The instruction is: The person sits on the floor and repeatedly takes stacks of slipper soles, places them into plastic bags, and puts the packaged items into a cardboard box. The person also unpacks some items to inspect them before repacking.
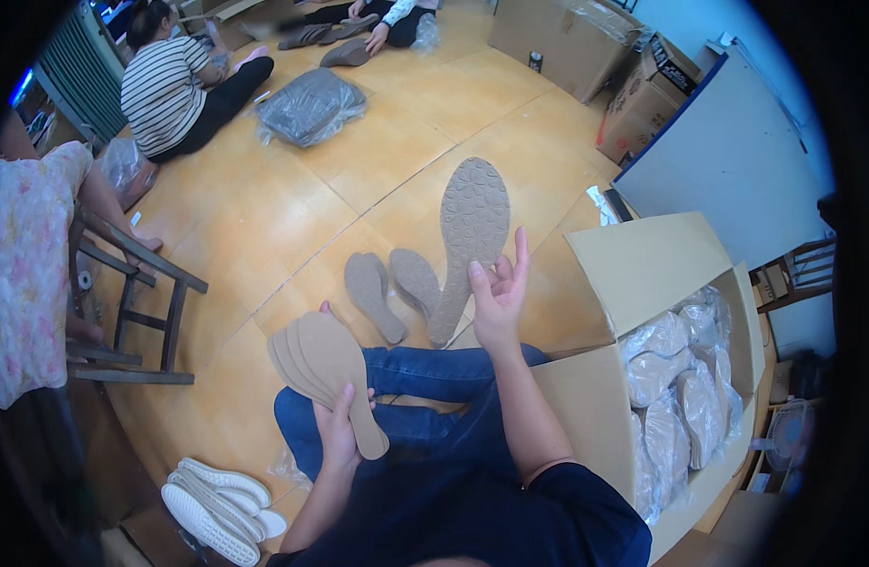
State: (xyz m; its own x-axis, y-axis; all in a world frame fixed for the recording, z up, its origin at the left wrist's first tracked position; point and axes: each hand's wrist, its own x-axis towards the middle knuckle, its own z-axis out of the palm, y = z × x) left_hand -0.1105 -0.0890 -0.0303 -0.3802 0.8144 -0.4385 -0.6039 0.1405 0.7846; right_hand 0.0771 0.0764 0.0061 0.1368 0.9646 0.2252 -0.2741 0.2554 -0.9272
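Between the thumb and fingers of my right hand a single brown shoe sole is held up, its flower-patterned face showing. My left hand grips a fanned stack of smooth brown soles over my lap, thumb on top. On the floor just beyond my knees lie brown soles in two small groups, one at the left and one at the right. The raised sole's narrow end overlaps the right group in the picture.
An open carton of plastic-wrapped soles stands at my right. White treaded soles lie at lower left. A wooden stool with a seated person is at left. Further off are a wrapped bundle, people on the floor and cartons.
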